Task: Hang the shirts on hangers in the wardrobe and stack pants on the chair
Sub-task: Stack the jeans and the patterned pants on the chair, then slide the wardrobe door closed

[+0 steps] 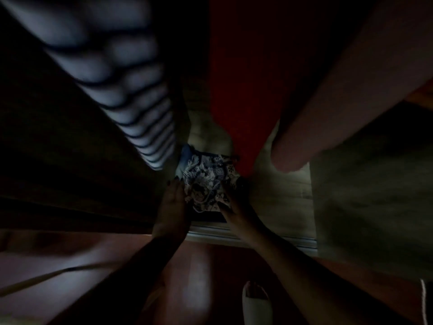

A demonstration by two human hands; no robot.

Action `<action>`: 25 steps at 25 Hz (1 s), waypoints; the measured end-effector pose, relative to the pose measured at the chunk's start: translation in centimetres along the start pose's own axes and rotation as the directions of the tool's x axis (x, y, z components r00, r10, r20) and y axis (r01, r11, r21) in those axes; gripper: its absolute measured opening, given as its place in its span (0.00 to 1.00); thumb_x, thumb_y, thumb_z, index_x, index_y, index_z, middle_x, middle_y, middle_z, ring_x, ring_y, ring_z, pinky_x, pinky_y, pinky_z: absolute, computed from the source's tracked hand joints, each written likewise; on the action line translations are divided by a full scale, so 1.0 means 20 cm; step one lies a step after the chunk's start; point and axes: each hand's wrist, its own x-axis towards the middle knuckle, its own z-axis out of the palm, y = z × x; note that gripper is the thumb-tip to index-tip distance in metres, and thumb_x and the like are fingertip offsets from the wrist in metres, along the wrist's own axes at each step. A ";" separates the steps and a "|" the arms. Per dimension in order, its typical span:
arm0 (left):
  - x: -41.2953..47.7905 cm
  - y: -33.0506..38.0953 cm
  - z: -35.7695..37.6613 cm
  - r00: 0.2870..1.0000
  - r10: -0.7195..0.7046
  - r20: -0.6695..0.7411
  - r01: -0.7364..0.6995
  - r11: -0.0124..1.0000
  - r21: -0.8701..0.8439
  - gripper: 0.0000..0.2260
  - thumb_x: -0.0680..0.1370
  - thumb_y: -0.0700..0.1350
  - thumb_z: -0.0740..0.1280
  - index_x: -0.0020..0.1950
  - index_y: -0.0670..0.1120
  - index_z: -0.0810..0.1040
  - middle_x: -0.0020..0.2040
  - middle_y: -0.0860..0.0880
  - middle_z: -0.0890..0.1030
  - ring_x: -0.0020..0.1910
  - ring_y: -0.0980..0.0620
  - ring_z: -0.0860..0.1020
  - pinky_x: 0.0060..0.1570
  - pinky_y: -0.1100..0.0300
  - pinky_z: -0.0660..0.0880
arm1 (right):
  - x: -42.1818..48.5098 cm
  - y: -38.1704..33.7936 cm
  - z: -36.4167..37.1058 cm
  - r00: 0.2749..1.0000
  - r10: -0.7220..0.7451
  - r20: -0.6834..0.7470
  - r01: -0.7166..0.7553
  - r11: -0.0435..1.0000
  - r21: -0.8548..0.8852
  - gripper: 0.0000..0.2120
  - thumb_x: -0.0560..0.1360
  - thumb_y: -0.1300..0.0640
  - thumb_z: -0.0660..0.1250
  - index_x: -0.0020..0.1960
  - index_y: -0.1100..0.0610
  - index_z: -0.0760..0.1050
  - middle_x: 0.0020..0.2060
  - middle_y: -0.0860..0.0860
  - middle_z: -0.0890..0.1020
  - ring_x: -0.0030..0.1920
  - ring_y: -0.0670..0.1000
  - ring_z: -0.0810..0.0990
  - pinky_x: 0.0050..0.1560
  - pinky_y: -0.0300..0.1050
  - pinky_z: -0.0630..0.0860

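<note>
- Head view: I look down into the wardrobe [283, 191], and it is very dark, so I only get coarse shapes.
- A crumpled patterned cloth [206, 179], white with dark print, lies on the wardrobe's pale base at the middle, under the hanging clothes. I cannot tell whether it is a shirt or pants.
- Above it hang a striped shirt [131, 109] on the left, a red garment [243, 85] in the middle and a pale garment [328, 102] on the right. Their hangers are out of sight.
- My left hand [173, 202] lies along the cloth's left edge, fingers stretched out almost straight and touching the fabric, not curled round it.
- My right hand [234, 207] reaches the cloth's near right side. Its fingers rest on or in the folds, but in this dark I cannot tell whether they pinch the fabric or only touch it.
- A foot in a white slipper [255, 303] stands on the reddish floor [201, 277], near me and outside the wardrobe.
- Step in hand, as I judge it: gathering this cloth from the wardrobe base to sort it.
- The next move calls for both hands to close on the bundle, lift it clear of the red hem above, and shake it open in better light to see which kind it is.
</note>
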 end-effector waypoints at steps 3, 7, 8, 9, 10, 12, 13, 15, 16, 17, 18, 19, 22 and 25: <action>-0.26 0.23 -0.52 0.982 0.181 -0.053 -0.181 0.983 -0.005 0.29 0.73 0.46 0.54 0.72 0.36 0.64 0.72 0.36 0.68 0.72 0.39 0.66 0.72 0.53 0.62 | -0.29 -0.48 -0.12 0.994 -0.095 -0.048 0.096 0.995 0.014 0.26 0.81 0.55 0.56 0.76 0.50 0.52 0.72 0.45 0.59 0.72 0.47 0.60 0.71 0.44 0.61; -0.66 0.47 -1.12 0.944 0.306 -0.121 -0.312 0.950 -0.031 0.25 0.78 0.47 0.53 0.75 0.41 0.62 0.75 0.43 0.64 0.74 0.47 0.62 0.74 0.60 0.56 | -0.65 -1.00 -0.17 0.968 -0.227 -0.110 0.218 0.972 -0.089 0.23 0.80 0.58 0.58 0.74 0.53 0.61 0.70 0.54 0.69 0.68 0.53 0.69 0.67 0.51 0.69; -0.77 0.49 -1.29 0.923 0.354 -0.153 -0.362 0.932 -0.030 0.23 0.79 0.45 0.54 0.75 0.42 0.62 0.76 0.44 0.63 0.75 0.49 0.61 0.74 0.57 0.59 | -0.74 -1.15 -0.17 0.952 -0.281 -0.124 0.267 0.956 -0.119 0.21 0.79 0.60 0.59 0.71 0.54 0.65 0.67 0.55 0.72 0.65 0.53 0.72 0.65 0.51 0.71; -0.87 0.50 -1.44 0.910 0.372 -0.182 -0.384 0.922 -0.039 0.23 0.80 0.42 0.56 0.75 0.43 0.61 0.77 0.47 0.60 0.75 0.52 0.59 0.74 0.55 0.60 | -0.82 -1.28 -0.17 0.928 -0.344 -0.142 0.325 0.935 -0.142 0.18 0.77 0.62 0.60 0.67 0.54 0.69 0.63 0.56 0.75 0.62 0.53 0.75 0.62 0.51 0.73; -0.98 0.50 -1.60 0.895 0.384 -0.226 -0.402 0.915 -0.039 0.23 0.80 0.40 0.58 0.75 0.44 0.61 0.78 0.49 0.58 0.76 0.54 0.57 0.74 0.55 0.60 | -0.88 -1.42 -0.17 0.894 -0.422 -0.153 0.399 0.903 -0.157 0.16 0.75 0.63 0.61 0.62 0.54 0.72 0.57 0.55 0.78 0.57 0.52 0.77 0.58 0.48 0.76; -1.14 0.47 -1.87 0.853 0.415 -0.317 -0.441 0.898 -0.009 0.26 0.79 0.35 0.61 0.76 0.45 0.61 0.78 0.49 0.55 0.77 0.54 0.54 0.75 0.57 0.55 | -0.98 -1.69 -0.18 0.819 -0.554 -0.149 0.519 0.827 -0.217 0.13 0.71 0.64 0.65 0.55 0.55 0.76 0.49 0.53 0.80 0.48 0.48 0.80 0.48 0.39 0.77; -1.20 0.46 -2.01 0.835 0.418 -0.359 -0.442 0.897 0.015 0.27 0.78 0.33 0.62 0.76 0.45 0.60 0.79 0.49 0.53 0.78 0.52 0.53 0.75 0.57 0.54 | -1.02 -1.83 -0.19 0.782 -0.610 -0.126 0.570 0.782 -0.251 0.13 0.71 0.62 0.67 0.55 0.56 0.76 0.47 0.52 0.80 0.46 0.46 0.79 0.44 0.35 0.76; -1.23 0.45 -2.23 0.793 0.403 -0.457 -0.406 0.909 0.097 0.29 0.78 0.36 0.62 0.77 0.45 0.56 0.79 0.49 0.49 0.78 0.50 0.49 0.75 0.54 0.53 | -1.09 -2.06 -0.18 0.768 -0.638 -0.058 0.596 0.745 -0.300 0.16 0.70 0.57 0.71 0.56 0.56 0.75 0.47 0.50 0.78 0.44 0.44 0.77 0.39 0.30 0.73; -1.21 0.45 -2.32 0.777 0.389 -0.495 -0.372 0.918 0.139 0.29 0.79 0.39 0.60 0.78 0.44 0.53 0.80 0.48 0.47 0.78 0.49 0.48 0.75 0.53 0.53 | -1.11 -2.15 -0.16 0.778 -0.627 -0.040 0.582 0.743 -0.330 0.16 0.69 0.54 0.72 0.55 0.56 0.74 0.45 0.48 0.77 0.42 0.44 0.77 0.38 0.31 0.73; -1.19 0.45 -2.41 0.764 0.371 -0.527 -0.334 0.927 0.169 0.29 0.80 0.41 0.59 0.78 0.44 0.51 0.80 0.48 0.45 0.78 0.49 0.47 0.75 0.52 0.54 | -1.13 -2.23 -0.14 0.791 -0.609 -0.049 0.553 0.748 -0.368 0.15 0.70 0.52 0.73 0.53 0.55 0.74 0.43 0.47 0.76 0.40 0.44 0.77 0.38 0.34 0.73; -1.16 0.46 -2.49 0.759 0.356 -0.546 -0.300 0.934 0.192 0.29 0.80 0.42 0.59 0.78 0.44 0.49 0.80 0.48 0.44 0.78 0.49 0.46 0.75 0.50 0.55 | -1.15 -2.30 -0.13 0.803 -0.590 -0.083 0.513 0.756 -0.406 0.13 0.70 0.50 0.72 0.50 0.54 0.74 0.40 0.47 0.77 0.38 0.45 0.77 0.37 0.36 0.74; -1.13 0.47 -2.56 0.761 0.344 -0.551 -0.273 0.939 0.209 0.31 0.80 0.41 0.60 0.78 0.44 0.47 0.80 0.49 0.43 0.78 0.50 0.44 0.75 0.47 0.56 | -1.17 -2.35 -0.12 0.810 -0.572 -0.130 0.469 0.765 -0.440 0.11 0.71 0.49 0.71 0.47 0.54 0.74 0.38 0.48 0.77 0.36 0.46 0.77 0.36 0.38 0.75; -1.11 0.49 -2.68 0.779 0.356 -0.516 -0.231 0.928 0.293 0.34 0.79 0.41 0.61 0.78 0.46 0.43 0.79 0.50 0.39 0.78 0.51 0.41 0.76 0.46 0.52 | -1.23 -2.46 -0.07 0.803 -0.551 -0.226 0.368 0.757 -0.540 0.09 0.73 0.48 0.68 0.43 0.54 0.75 0.37 0.50 0.79 0.35 0.47 0.77 0.32 0.38 0.71; -1.12 0.49 -2.69 0.801 0.371 -0.470 -0.205 0.908 0.366 0.36 0.78 0.43 0.62 0.78 0.46 0.41 0.78 0.50 0.36 0.78 0.50 0.39 0.75 0.47 0.51 | -1.27 -2.50 -0.01 0.799 -0.511 -0.318 0.261 0.770 -0.582 0.09 0.73 0.48 0.67 0.45 0.54 0.77 0.38 0.50 0.80 0.34 0.47 0.77 0.31 0.38 0.69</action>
